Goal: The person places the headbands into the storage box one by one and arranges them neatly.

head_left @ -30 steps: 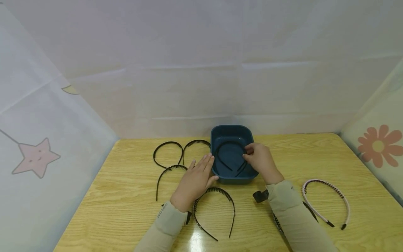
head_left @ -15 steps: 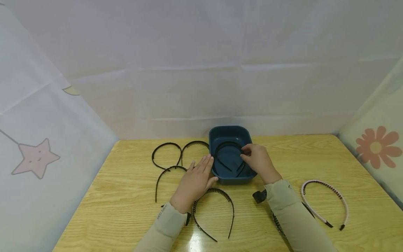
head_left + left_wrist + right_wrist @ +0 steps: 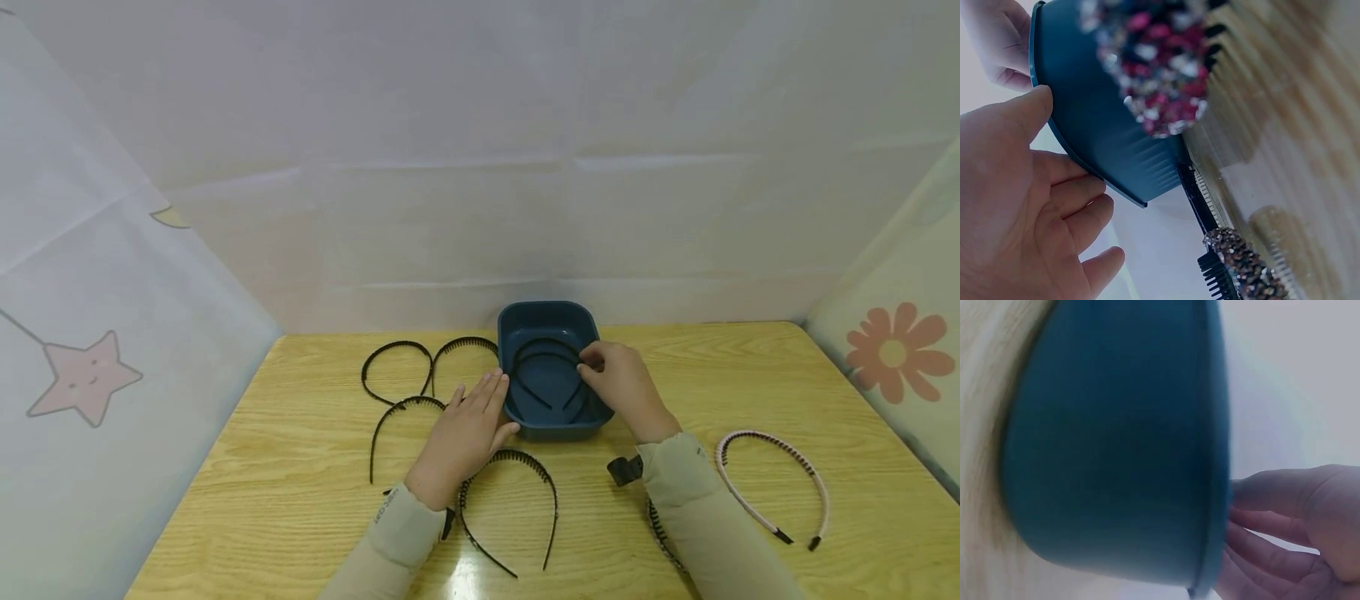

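Note:
A dark blue tub stands at the back middle of the wooden table. Black headbands lie inside it. My right hand reaches over the tub's right rim and pinches the right side of one black headband. My left hand lies flat on the table with straight fingers against the tub's left wall and the thumb at its front corner. In the left wrist view the left hand touches the tub. The right wrist view shows the tub's outer wall and my curled fingers behind its rim.
Three black toothed headbands lie left of the tub, and another in front of it. A pink headband lies at the right. A beaded headband shows blurred in the left wrist view. White sheets wall the table.
My right hand has shifted slightly over the tub's right rim, still pinching the headband. The left hand has stayed against the tub.

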A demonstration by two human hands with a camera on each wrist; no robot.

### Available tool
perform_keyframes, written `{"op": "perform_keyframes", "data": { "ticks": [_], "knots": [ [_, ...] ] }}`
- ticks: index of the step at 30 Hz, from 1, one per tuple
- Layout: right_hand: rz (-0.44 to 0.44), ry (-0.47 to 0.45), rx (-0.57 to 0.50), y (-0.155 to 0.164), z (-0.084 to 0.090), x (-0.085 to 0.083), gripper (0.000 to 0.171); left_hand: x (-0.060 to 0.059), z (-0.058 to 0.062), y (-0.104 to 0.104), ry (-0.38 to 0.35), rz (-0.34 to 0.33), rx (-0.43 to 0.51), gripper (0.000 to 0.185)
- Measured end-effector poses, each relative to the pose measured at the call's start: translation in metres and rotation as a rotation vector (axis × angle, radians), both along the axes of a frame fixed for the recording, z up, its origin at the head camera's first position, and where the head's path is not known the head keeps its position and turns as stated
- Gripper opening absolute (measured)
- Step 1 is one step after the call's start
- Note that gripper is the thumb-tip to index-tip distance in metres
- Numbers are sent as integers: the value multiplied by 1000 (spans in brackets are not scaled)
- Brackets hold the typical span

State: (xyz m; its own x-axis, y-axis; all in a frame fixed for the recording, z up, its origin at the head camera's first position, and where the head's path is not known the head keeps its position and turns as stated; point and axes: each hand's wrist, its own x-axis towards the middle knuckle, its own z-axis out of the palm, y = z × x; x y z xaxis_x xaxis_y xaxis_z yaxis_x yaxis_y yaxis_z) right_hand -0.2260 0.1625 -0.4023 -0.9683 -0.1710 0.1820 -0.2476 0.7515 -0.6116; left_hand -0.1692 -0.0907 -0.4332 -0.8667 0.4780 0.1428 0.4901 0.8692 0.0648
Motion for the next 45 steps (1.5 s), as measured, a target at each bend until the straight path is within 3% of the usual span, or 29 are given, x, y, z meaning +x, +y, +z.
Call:
{"op": "perform_keyframes", "data": {
  "ticks": [10, 26, 39, 45],
  "knots": [
    [64, 49, 25, 20, 11, 9, 22, 1, 2, 0, -10, 1, 12, 71],
    [143, -8, 191, 93, 19, 21, 29, -1, 2, 1, -3, 0, 2, 71],
    [193, -79, 291, 155, 4, 30, 29, -2, 1, 1, -3, -1, 9, 71],
    [140, -180, 287, 183, -4, 36, 30, -2, 1, 1, -13, 3, 9, 72]
  ]
}}
